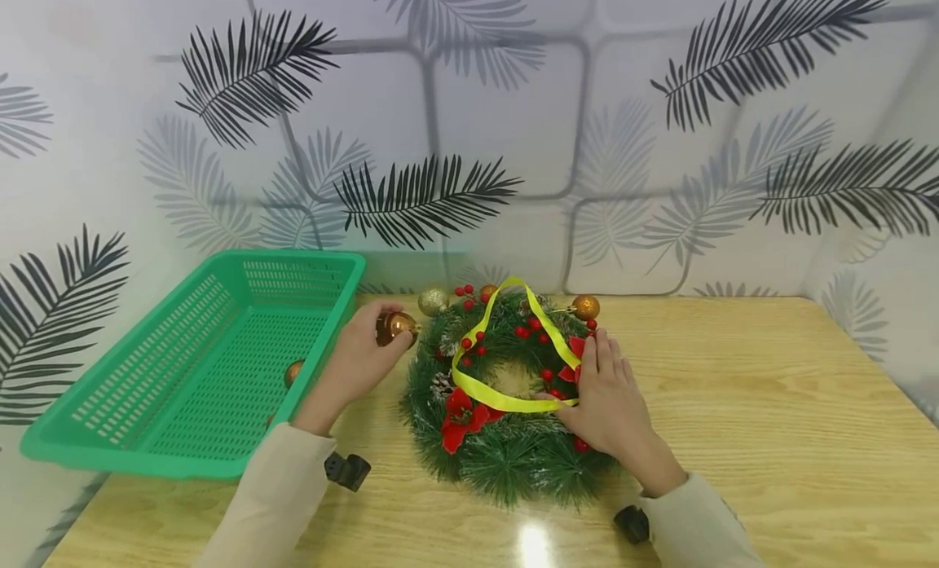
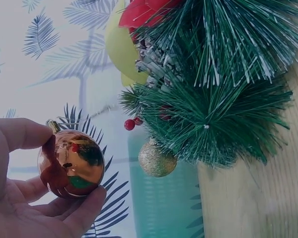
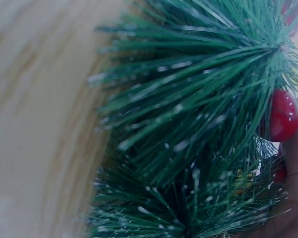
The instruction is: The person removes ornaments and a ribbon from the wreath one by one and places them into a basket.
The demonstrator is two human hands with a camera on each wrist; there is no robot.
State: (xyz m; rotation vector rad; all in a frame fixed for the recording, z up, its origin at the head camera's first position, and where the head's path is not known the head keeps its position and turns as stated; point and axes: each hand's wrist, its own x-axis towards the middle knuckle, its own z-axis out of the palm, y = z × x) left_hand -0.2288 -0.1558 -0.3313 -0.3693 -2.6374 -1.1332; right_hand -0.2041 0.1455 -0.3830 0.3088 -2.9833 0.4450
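Note:
My left hand [image 1: 359, 360] pinches a shiny copper Christmas bauble [image 2: 72, 163] between thumb and fingertips, just left of the wreath. The bauble's gold cap [image 2: 53, 126] points toward the wreath in the head view. The green pine wreath [image 1: 506, 462] lies flat on the table, dressed with red berries, red flowers [image 1: 462, 417] and pinecones. A yellow ribbon [image 1: 506, 401] loops across its top. On the wreath's right side rests my right hand [image 1: 605, 397], fingers extended over a red flower and the thumb at the ribbon's end. A glittery gold bauble [image 2: 158, 158] sits at the wreath's left rear edge.
A green plastic basket [image 1: 154, 462] stands at the left, with a copper bauble [image 1: 293, 372] inside. Another orange bauble [image 1: 586, 307] is at the wreath's right rear. Behind the wooden table [image 1: 770, 405] rises a leaf-patterned wall [image 1: 506, 128].

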